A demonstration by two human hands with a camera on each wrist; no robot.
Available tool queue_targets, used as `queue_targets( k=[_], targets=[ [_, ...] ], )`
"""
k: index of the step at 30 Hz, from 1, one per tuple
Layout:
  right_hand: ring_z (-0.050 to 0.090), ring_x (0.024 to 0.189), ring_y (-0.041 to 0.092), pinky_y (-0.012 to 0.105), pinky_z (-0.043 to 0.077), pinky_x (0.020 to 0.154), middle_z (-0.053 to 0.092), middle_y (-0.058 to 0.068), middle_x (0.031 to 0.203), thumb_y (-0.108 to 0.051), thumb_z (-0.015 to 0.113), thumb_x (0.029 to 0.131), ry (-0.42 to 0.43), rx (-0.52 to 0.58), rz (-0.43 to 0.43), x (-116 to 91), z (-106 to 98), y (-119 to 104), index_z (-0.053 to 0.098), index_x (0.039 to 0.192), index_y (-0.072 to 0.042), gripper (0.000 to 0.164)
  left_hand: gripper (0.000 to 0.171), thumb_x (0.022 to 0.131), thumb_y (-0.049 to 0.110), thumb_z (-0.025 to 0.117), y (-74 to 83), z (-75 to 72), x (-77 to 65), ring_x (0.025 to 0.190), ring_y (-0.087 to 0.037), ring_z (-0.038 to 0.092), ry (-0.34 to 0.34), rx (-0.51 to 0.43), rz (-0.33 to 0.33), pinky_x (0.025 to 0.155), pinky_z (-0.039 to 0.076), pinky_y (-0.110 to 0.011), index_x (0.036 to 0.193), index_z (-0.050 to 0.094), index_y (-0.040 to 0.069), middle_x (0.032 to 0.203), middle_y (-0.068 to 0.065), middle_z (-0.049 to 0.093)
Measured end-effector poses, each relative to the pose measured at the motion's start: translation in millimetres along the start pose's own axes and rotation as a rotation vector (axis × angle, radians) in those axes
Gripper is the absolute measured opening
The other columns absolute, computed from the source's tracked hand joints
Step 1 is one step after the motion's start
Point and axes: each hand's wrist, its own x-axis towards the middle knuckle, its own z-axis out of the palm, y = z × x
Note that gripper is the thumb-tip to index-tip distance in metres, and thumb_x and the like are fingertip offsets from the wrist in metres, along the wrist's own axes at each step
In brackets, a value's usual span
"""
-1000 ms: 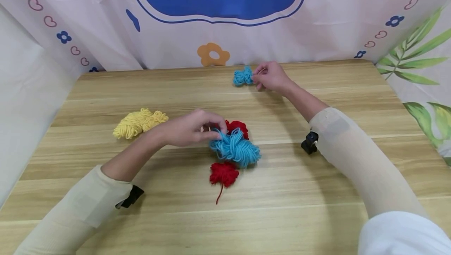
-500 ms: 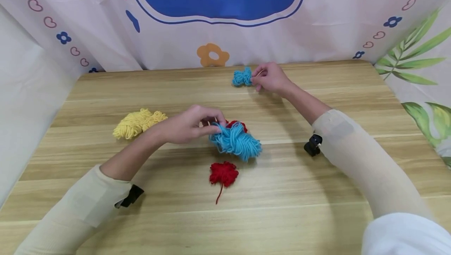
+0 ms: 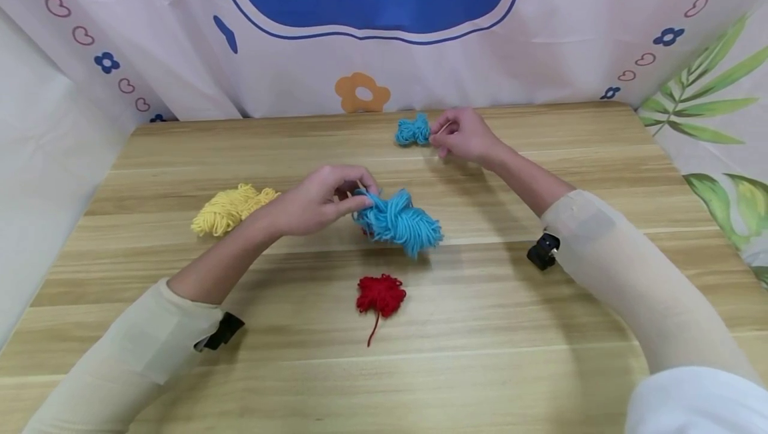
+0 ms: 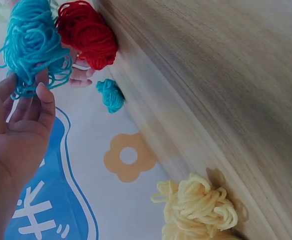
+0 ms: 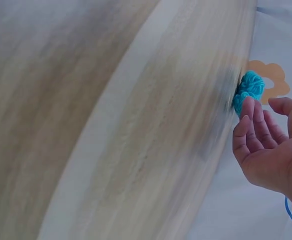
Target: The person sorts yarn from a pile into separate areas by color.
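My left hand (image 3: 318, 201) pinches one end of a large blue yarn skein (image 3: 402, 221), which hangs just above the table. In the left wrist view, this blue skein (image 4: 31, 42) is between the fingertips, beside a red yarn skein (image 4: 88, 35). From the head, the blue yarn hides nearly all of that red one. My right hand (image 3: 465, 135) is at the back of the table, fingertips at a small blue yarn bundle (image 3: 413, 131). Its fingers are loosely bent in the right wrist view, with the thumb apart; whether they touch the bundle (image 5: 249, 90) I cannot tell.
A small red yarn bundle (image 3: 381, 295) with a loose tail lies nearer the front. To the left, yellow yarn (image 3: 231, 211) lies partly behind my left forearm. A printed curtain (image 3: 456, 74) hangs behind the wooden table (image 3: 480, 354).
My left hand has lifted the large blue skein and carried it toward the back, covering the red skein behind it. My right hand has stayed almost in place by the small blue bundle.
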Motion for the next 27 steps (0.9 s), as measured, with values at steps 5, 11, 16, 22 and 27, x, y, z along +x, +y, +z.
queue_targets(
  k=[5,11,16,22,27],
  targets=[
    [0.068,0.072,0.025,0.025,0.051,0.060,0.070,0.015,0.094,-0.009,0.065,0.101,-0.007,-0.006,-0.010,-4.5,-1.5,2.1,0.064,0.114,0.004,0.019,0.006,0.102,0.002,0.064,-0.7,-1.4,0.1,0.084,-0.022,0.063,0.061,-0.014,-0.020,0.075,0.054,-0.029,0.106,0.068,0.000,0.095,-0.007,0.068],
    [0.069,0.072,0.026,0.023,0.050,0.061,0.071,0.016,0.091,-0.006,0.064,0.099,-0.021,0.002,-0.010,-9.2,-2.4,3.4,0.063,0.116,0.005,0.020,0.007,0.102,0.000,0.062,-3.0,-3.7,0.7,0.082,-0.024,0.061,0.128,-0.030,-0.031,0.073,0.052,-0.027,0.104,0.068,-0.002,0.090,-0.010,0.068],
    [0.070,0.074,0.024,0.025,0.050,0.060,0.073,0.019,0.098,-0.006,0.062,0.100,-0.052,0.019,0.002,-13.0,-2.1,4.9,0.060,0.122,0.005,0.024,0.008,0.103,-0.001,0.061,-7.3,-5.3,1.9,0.081,-0.031,0.059,0.173,-0.045,-0.063,0.070,0.048,-0.025,0.106,0.068,-0.003,0.092,-0.012,0.067],
    [0.070,0.072,0.022,0.027,0.050,0.059,0.072,0.023,0.101,-0.005,0.060,0.101,-0.080,0.011,-0.011,-18.1,-1.7,7.2,0.060,0.123,0.006,0.025,0.009,0.103,0.001,0.061,-10.3,-6.1,5.2,0.079,-0.029,0.055,0.204,-0.057,-0.096,0.068,0.045,-0.025,0.107,0.068,-0.003,0.094,-0.014,0.065],
    [0.069,0.073,0.022,0.027,0.051,0.059,0.072,0.022,0.102,-0.005,0.059,0.101,-0.104,0.003,-0.022,-22.5,-1.3,6.4,0.061,0.122,0.005,0.023,0.010,0.103,0.001,0.061,-11.9,-6.8,8.3,0.080,-0.028,0.055,0.229,-0.062,-0.128,0.069,0.047,-0.024,0.109,0.067,-0.004,0.099,-0.016,0.065]
  ],
)
